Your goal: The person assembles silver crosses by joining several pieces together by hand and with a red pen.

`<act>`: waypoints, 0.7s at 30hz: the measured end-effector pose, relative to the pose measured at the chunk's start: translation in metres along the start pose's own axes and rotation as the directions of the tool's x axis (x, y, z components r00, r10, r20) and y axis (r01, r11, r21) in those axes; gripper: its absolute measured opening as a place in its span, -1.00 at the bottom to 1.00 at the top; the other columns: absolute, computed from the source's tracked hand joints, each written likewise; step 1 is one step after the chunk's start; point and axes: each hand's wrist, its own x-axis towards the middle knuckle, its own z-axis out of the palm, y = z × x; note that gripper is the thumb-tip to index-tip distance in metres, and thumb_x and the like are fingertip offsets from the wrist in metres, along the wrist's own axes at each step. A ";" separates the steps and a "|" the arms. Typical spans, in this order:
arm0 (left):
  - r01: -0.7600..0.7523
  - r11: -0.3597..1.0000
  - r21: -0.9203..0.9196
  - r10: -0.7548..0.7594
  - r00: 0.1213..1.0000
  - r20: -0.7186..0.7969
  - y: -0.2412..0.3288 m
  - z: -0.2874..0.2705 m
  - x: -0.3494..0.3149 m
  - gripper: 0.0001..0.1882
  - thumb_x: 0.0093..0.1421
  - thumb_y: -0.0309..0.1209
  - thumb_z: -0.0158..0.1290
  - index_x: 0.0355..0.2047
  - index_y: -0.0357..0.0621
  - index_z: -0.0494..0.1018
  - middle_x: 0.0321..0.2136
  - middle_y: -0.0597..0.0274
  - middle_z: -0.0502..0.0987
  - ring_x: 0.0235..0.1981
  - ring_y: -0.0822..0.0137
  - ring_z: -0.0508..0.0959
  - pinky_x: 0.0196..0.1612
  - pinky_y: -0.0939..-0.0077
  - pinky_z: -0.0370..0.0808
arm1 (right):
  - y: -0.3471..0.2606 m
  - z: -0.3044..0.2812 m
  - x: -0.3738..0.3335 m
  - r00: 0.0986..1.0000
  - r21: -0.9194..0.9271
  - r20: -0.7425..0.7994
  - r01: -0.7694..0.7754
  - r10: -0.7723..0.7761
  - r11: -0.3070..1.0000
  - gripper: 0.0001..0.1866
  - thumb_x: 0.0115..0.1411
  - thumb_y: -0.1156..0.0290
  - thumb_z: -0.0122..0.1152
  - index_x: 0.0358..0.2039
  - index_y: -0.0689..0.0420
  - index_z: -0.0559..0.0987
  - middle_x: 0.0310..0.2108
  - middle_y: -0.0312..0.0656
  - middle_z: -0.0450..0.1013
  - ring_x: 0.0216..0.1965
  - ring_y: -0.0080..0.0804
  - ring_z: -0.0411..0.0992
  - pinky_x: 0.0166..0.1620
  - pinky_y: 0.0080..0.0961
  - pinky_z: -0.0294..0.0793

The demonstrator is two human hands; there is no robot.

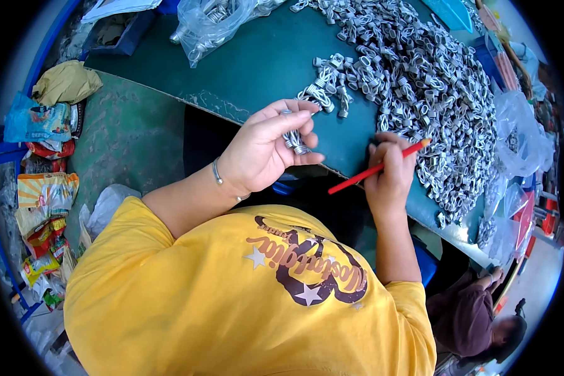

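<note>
The fingers of the left hand (260, 150) curl around a small bunch of grey metal clips (294, 141), thumb pressed beneath them and index finger stretched flat over the top. The bunch sits in the hand just above the near edge of the dark green surface (263, 62). The fingers of the right hand (391, 172) pinch a slim red stick (377, 167), pencil-shaped, its tip angled up to the right and touching the edge of the large clip heap (420, 81).

The held bunch looks loosely gripped, so a clip could slide out and drop off the surface edge into the dark gap below. The stick could also snag in the tangled heap and drag clips over the edge.

The clips are small bent loops of dull silver metal, some with coiled ends, heaped in a glinting, interlocked mass. A smaller cluster (326, 88) lies just beyond the left hand. The surface is smooth, scuffed along its rim. A thin metal bangle (217, 172) circles the left wrist. Clear crinkled plastic bags (210, 22) of more clips rest at the far side. Bright snack wrappers (44, 194) lie on the floor to the left.
</note>
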 end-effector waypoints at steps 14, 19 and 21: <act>-0.107 0.951 0.291 0.120 0.992 -0.028 -0.006 -0.003 0.000 -0.67 0.10 -0.52 0.03 -0.11 -0.31 0.31 -0.49 0.23 0.46 -0.65 0.61 0.28 -0.64 0.77 0.21 | -0.022 0.026 0.024 0.967 0.410 -0.256 0.092 0.018 0.908 -0.69 -0.16 0.70 0.27 -0.60 0.18 0.26 -0.46 -0.04 0.45 -0.55 -0.30 0.44 -0.53 -0.57 0.39; -0.169 0.834 0.525 0.196 0.981 0.005 -0.011 -0.002 0.001 -0.78 0.04 -0.56 0.07 -0.26 -0.32 0.40 -0.55 0.27 0.45 -0.66 0.60 0.33 -0.63 0.78 0.26 | -0.027 0.020 0.010 0.976 0.643 -0.197 0.057 0.093 0.764 -0.66 -0.16 0.70 0.28 -0.58 0.19 0.24 -0.37 0.04 0.44 -0.43 -0.34 0.47 -0.44 -0.59 0.46; -0.260 0.717 0.647 0.295 0.954 0.057 -0.013 -0.001 -0.002 -0.78 -0.01 -0.62 0.10 -0.30 -0.30 0.42 -0.56 0.31 0.43 -0.65 0.61 0.35 -0.62 0.80 0.27 | -0.026 0.016 0.005 0.974 0.832 -0.044 -0.088 0.223 0.547 -0.68 -0.08 0.67 0.23 -0.51 0.20 0.21 -0.30 0.08 0.41 -0.38 -0.39 0.47 -0.40 -0.62 0.49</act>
